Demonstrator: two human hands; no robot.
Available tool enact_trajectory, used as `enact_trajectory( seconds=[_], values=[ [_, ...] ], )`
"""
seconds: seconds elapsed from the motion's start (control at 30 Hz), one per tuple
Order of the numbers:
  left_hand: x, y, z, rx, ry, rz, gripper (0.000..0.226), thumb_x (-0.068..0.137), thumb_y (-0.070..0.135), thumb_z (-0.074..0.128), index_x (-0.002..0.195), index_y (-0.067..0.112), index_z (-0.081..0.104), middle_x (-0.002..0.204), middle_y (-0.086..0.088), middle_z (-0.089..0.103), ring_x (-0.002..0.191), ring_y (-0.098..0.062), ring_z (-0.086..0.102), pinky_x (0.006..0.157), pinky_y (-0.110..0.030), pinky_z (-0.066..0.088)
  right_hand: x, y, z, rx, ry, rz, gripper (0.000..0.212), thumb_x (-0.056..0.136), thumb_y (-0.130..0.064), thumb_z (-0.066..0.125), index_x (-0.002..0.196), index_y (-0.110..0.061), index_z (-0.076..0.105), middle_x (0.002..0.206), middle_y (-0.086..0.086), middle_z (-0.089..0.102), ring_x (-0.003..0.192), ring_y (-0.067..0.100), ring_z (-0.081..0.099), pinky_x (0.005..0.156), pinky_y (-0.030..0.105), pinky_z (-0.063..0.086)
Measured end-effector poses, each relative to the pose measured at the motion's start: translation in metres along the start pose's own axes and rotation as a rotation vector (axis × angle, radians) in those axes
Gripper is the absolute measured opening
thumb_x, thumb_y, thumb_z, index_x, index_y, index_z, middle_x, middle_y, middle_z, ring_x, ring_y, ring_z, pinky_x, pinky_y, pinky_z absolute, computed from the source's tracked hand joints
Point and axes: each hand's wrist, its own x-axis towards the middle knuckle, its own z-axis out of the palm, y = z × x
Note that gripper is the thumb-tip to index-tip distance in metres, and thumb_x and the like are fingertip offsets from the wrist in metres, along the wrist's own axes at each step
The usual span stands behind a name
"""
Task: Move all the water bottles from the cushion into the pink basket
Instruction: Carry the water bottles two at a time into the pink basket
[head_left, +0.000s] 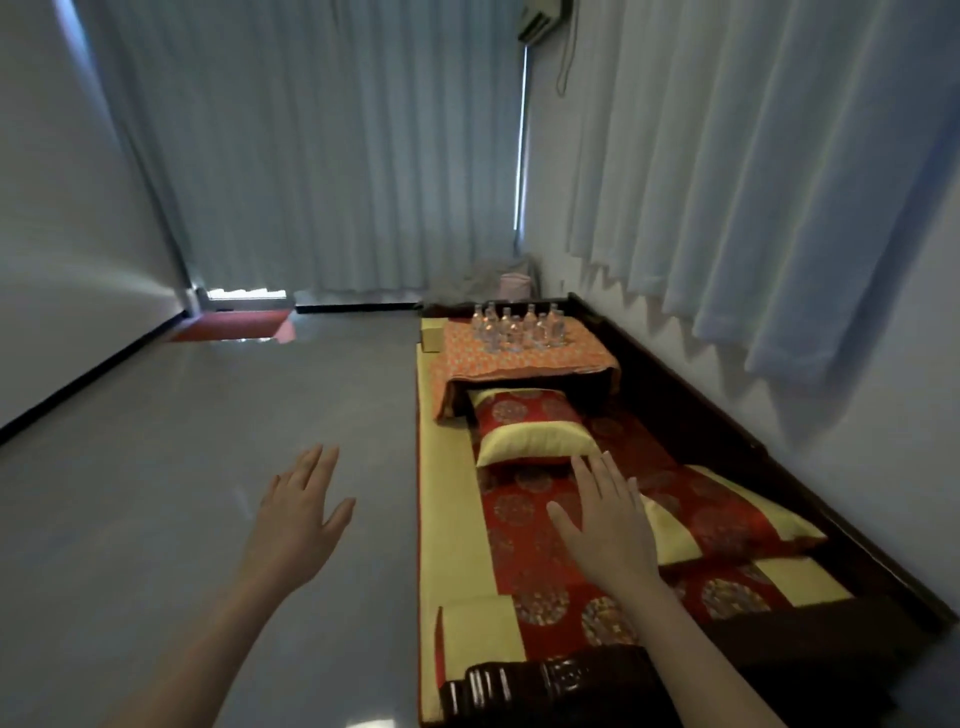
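Note:
Several clear water bottles (517, 327) stand upright in a cluster on an orange patterned cushion (524, 358) at the far end of a long wooden bench. Beyond them, in the corner by the curtain, sits the pink basket (515, 287), partly hidden. My left hand (304, 512) is stretched out over the grey floor, fingers straight, holding nothing. My right hand (608, 519) hovers over the red and gold bench mat, fingers straight and empty. Both hands are far short of the bottles.
A dark wooden bench (691, 410) runs along the right wall, covered by a red and yellow mat (452, 519) with two red and gold pillows (524, 426). Grey floor (208, 467) lies to the left. Curtains hang behind and on the right. A red doormat (234, 330) lies far left.

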Motion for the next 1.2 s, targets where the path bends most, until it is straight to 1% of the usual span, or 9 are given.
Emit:
enact_trajectory(
  seconds=[0.13, 0.27, 0.47, 0.57, 0.7, 0.8, 0.87, 0.97, 1.2],
  values=[
    [0.039, -0.087, -0.032, -0.019, -0.004, -0.031, 0.064, 0.094, 0.033, 0.054, 0.150, 0.017, 0.026, 0.158, -0.007, 0.026, 0.145, -0.026, 0.025, 0.115, -0.040, 0.021, 0.046, -0.068, 0.036, 0.011, 0.014, 0.023, 0.070, 0.096, -0.055, 0.034, 0.153, -0.019, 0.015, 0.162, 0.002, 0.010, 0.150, 0.016, 0.002, 0.121, 0.040, 0.003],
    [0.085, -0.156, -0.048, -0.071, -0.008, -0.050, 0.062, 0.094, 0.026, 0.056, 0.149, 0.012, 0.029, 0.156, -0.011, 0.029, 0.145, -0.026, 0.023, 0.116, -0.038, 0.020, 0.096, -0.126, 0.065, 0.031, -0.007, 0.070, 0.070, 0.096, -0.052, 0.039, 0.152, -0.015, 0.017, 0.161, 0.006, 0.013, 0.149, 0.021, 0.006, 0.122, 0.041, 0.007],
    [0.174, -0.232, -0.030, -0.142, -0.053, -0.076, 0.061, 0.094, 0.025, 0.056, 0.147, 0.010, 0.031, 0.154, -0.014, 0.032, 0.145, -0.028, 0.025, 0.116, -0.041, 0.022, 0.169, -0.186, 0.114, 0.029, -0.043, 0.080, 0.067, 0.095, -0.050, 0.044, 0.150, -0.017, 0.025, 0.160, 0.007, 0.018, 0.149, 0.022, 0.011, 0.121, 0.042, 0.014],
    [0.202, -0.246, -0.012, -0.157, -0.062, -0.062, 0.062, 0.094, 0.026, 0.056, 0.148, 0.011, 0.031, 0.155, -0.013, 0.032, 0.145, -0.027, 0.025, 0.117, -0.041, 0.022, 0.192, -0.193, 0.130, 0.030, -0.042, 0.077, 0.066, 0.095, -0.050, 0.045, 0.150, -0.017, 0.026, 0.160, 0.006, 0.019, 0.149, 0.021, 0.011, 0.121, 0.042, 0.014],
    [0.278, -0.278, 0.024, -0.197, -0.081, -0.047, 0.062, 0.094, 0.028, 0.055, 0.149, 0.013, 0.030, 0.155, -0.010, 0.032, 0.144, -0.025, 0.026, 0.116, -0.039, 0.022, 0.260, -0.205, 0.175, 0.062, -0.025, 0.079, 0.064, 0.094, -0.046, 0.048, 0.148, -0.016, 0.030, 0.159, 0.004, 0.022, 0.149, 0.018, 0.012, 0.120, 0.043, 0.016],
    [0.345, -0.297, 0.043, -0.236, -0.060, -0.055, 0.060, 0.093, 0.025, 0.058, 0.146, 0.012, 0.035, 0.151, -0.010, 0.039, 0.140, -0.025, 0.034, 0.113, -0.038, 0.027, 0.311, -0.207, 0.205, 0.100, -0.006, 0.129, 0.063, 0.094, -0.044, 0.050, 0.148, -0.016, 0.031, 0.159, 0.002, 0.024, 0.148, 0.017, 0.013, 0.120, 0.039, 0.013],
    [0.402, -0.311, 0.057, -0.282, -0.035, -0.043, 0.058, 0.090, 0.022, 0.062, 0.143, 0.011, 0.040, 0.147, -0.011, 0.045, 0.136, -0.027, 0.041, 0.110, -0.038, 0.031, 0.358, -0.208, 0.228, 0.148, 0.009, 0.162, 0.063, 0.093, -0.043, 0.051, 0.147, -0.018, 0.031, 0.158, 0.001, 0.025, 0.147, 0.017, 0.015, 0.118, 0.037, 0.015],
    [0.482, -0.330, 0.075, -0.294, -0.022, -0.026, 0.055, 0.087, 0.018, 0.066, 0.138, 0.009, 0.047, 0.140, -0.013, 0.052, 0.129, -0.031, 0.048, 0.105, -0.041, 0.037, 0.432, -0.214, 0.250, 0.174, -0.008, 0.187, 0.060, 0.093, -0.038, 0.055, 0.146, -0.019, 0.034, 0.158, 0.001, 0.026, 0.147, 0.018, 0.017, 0.119, 0.040, 0.020],
    [0.620, -0.364, 0.144, -0.269, -0.157, -0.009, 0.053, 0.089, 0.018, 0.064, 0.138, 0.008, 0.047, 0.139, -0.014, 0.052, 0.129, -0.031, 0.048, 0.106, -0.040, 0.035, 0.578, -0.219, 0.310, 0.177, -0.055, 0.182, 0.060, 0.091, -0.033, 0.056, 0.145, -0.019, 0.035, 0.156, 0.000, 0.029, 0.147, 0.017, 0.018, 0.118, 0.044, 0.024]
  ],
)
